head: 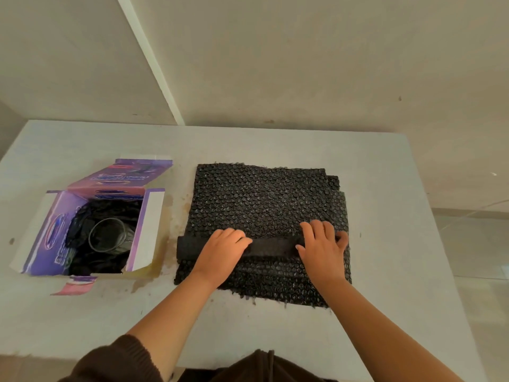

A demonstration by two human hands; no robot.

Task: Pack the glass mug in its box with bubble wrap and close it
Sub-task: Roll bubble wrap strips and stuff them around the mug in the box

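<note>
Perhaps a plain home room: bare beige walls (303, 64), a stained white table (385, 216), tiled floor (479, 244).

The bubble wrap (264, 199) is black plastic, knobbly and faintly glossy. The box (91, 221) is printed purple cardboard with a slight sheen, white and matt inside its flaps. The mug (108, 235) is clear, smooth glass. The tabletop (385, 244) is pale, matt and stained.

Head-worn camera, steeply downward, close above the table (275, 142)
</note>
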